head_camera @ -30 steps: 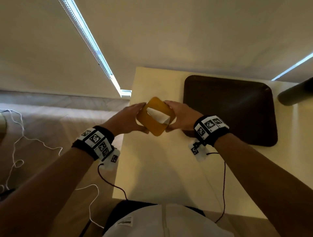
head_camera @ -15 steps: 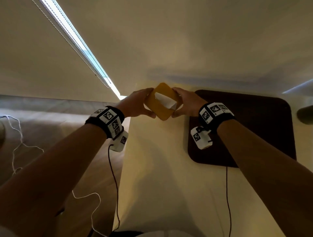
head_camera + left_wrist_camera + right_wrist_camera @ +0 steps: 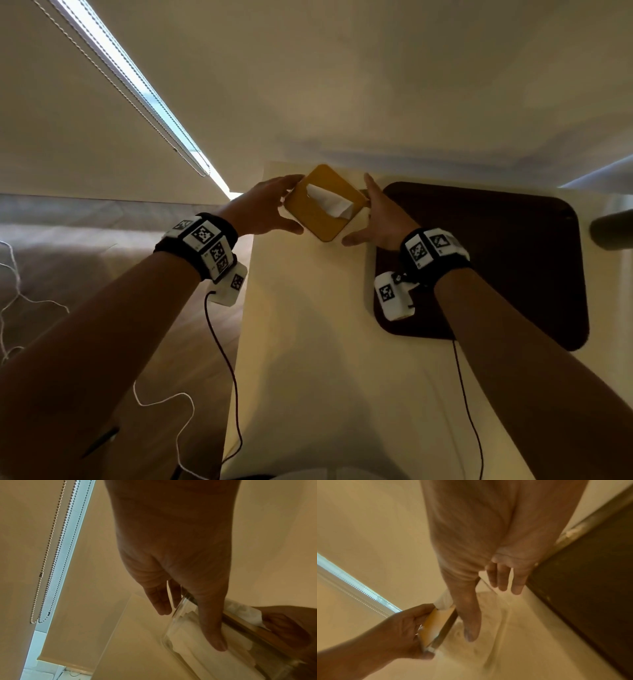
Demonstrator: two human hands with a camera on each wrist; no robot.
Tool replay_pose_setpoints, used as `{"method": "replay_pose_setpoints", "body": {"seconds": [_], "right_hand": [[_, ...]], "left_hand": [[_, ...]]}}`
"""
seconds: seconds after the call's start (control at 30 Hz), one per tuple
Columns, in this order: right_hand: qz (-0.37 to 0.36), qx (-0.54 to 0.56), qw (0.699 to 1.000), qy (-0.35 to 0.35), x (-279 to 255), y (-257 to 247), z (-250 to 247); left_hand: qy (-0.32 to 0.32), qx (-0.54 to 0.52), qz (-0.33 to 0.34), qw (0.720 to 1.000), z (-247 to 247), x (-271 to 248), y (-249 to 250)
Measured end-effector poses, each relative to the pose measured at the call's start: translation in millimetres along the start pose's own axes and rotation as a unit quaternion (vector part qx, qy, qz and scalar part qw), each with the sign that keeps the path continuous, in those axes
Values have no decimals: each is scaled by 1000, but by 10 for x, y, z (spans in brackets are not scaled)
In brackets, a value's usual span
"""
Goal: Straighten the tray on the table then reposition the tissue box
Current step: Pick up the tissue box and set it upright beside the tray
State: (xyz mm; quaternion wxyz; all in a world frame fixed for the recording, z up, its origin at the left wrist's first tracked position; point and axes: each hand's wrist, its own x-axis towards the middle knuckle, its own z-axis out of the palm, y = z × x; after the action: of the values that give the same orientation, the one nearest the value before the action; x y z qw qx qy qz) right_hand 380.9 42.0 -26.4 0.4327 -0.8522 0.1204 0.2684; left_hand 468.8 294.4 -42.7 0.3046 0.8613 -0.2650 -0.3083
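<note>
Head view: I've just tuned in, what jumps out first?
The yellow-topped tissue box sits turned cornerwise at the table's far left end, the left hand and right hand flanking it with straight fingers. A dark brown tray lies just right of it.

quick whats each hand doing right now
Left hand: open, straight fingers and thumb against the tissue box.
Right hand: open, fingers straight beside the box; contact cannot be told.

The tissue box [image 3: 323, 204] is sitting on the table [image 3: 308, 342] at its far edge, just left of the tray [image 3: 513, 260].
</note>
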Motion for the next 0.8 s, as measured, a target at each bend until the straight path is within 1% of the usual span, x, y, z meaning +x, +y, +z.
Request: {"method": "replay_pose_setpoints", "body": {"seconds": [0.1,0.2,0.3,0.4,0.5,0.7,0.8], "right_hand": [[28,100,993,55,-117,67,381],[34,181,973,138,-146,93,687],[22,200,960,193,-117,92,814],[11,175,959,221,-125,18,805],[1,147,967,210,-102,26,751],[-38,98,986,127,-23,0,409],[-37,77,993,80,21,-36,255]], "left_hand": [[-5,3,-39,999,-44,26,-69],[-23,-3,-33,999,-80,110,-50],[-30,-11,-28,999,-96,149,5],[-17,-23,-25,999,-71,133,13],[0,-33,-25,999,-7,77,-23],[52,-78,-35,995,100,-83,-54],[84,-97,-31,991,152,-166,3]]}}
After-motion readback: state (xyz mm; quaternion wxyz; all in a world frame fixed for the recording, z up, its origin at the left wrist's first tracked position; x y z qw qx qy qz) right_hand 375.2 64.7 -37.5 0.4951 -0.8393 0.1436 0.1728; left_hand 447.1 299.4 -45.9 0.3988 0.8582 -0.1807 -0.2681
